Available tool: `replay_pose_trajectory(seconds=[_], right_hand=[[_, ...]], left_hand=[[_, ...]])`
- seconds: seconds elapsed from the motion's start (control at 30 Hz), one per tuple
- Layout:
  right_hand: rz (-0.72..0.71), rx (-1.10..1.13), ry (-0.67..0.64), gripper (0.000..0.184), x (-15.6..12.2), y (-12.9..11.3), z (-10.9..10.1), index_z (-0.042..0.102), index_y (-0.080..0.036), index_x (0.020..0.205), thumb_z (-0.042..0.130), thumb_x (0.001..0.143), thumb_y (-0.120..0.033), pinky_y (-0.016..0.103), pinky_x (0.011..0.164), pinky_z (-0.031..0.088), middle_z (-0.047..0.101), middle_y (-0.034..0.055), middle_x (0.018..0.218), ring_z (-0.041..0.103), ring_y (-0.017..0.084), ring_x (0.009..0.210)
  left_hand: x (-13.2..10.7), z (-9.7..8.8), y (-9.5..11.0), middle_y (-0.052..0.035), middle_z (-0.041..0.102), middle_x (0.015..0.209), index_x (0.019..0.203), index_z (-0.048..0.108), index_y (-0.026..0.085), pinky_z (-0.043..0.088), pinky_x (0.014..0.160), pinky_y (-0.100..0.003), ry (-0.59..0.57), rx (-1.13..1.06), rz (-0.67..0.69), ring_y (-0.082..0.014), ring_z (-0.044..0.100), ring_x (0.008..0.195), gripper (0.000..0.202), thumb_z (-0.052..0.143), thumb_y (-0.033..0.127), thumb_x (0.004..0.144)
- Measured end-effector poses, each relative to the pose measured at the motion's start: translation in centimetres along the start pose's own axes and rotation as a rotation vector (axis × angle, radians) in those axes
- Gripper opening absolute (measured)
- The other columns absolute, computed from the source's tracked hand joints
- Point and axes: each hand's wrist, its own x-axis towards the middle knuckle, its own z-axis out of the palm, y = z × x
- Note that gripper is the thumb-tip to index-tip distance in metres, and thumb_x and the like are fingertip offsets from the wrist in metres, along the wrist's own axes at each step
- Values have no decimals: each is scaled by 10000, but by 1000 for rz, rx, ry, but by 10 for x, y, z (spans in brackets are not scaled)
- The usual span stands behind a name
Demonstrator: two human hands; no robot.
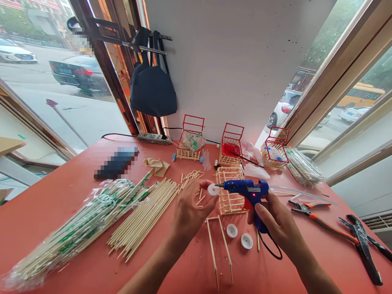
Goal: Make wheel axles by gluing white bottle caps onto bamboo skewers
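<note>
Between the thumb and fingers of my left hand (190,204) is a small white bottle cap (212,189). My right hand (274,216) grips a blue glue gun (246,188) with a red light lit on its body. The gun's nozzle points left and meets the cap, or nearly so; I cannot tell if they touch. Below the gun, two more white caps (232,231) lie on the table. Just left of them is a U-shaped frame of sticks (225,241). Behind my hands sits a basket-like lattice of wooden sticks (231,204).
Loose wooden sticks (143,220) and a plastic-wrapped bundle (70,220) cover the left of the red table (92,273). Along the back stand small red-edged stick carts (231,149) and a power strip (154,138). Pliers (324,222) and a black cutting tool (363,245) lie at right.
</note>
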Motion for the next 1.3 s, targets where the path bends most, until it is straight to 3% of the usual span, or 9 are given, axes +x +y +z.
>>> replay_pose_trajectory(seconds=[0.23,0.63,0.87,1.3], right_hand=[[-19,-86,51,251,-2,-4,-3,533,-218,1009,474,1013,-461,245,488,501,732,19,662,651,161,535],[12,-88,11,236,-7,-5,0,528,-228,1028,469,1023,-456,261,517,535,740,29,699,681,175,583],[12,-118,6,260,-8,-7,2,526,-221,1121,475,1026,-457,235,457,482,738,23,711,659,169,578],[17,-145,16,238,-10,-6,1,537,-228,1056,488,1015,-457,232,443,463,737,26,710,641,166,567]], left_hand=[[0,-3,3,-25,724,940,946,674,216,492,842,-338,63,46,-39,-218,677,905,135,730,235,825],[-3,-1,3,-17,710,936,944,651,222,497,837,-314,72,128,55,-209,670,903,137,741,200,844],[-2,0,1,-24,714,951,959,647,218,501,831,-317,54,154,57,-216,677,911,148,740,191,847],[-3,-1,4,-25,718,944,956,653,224,510,822,-324,54,136,43,-222,685,902,146,741,207,840]])
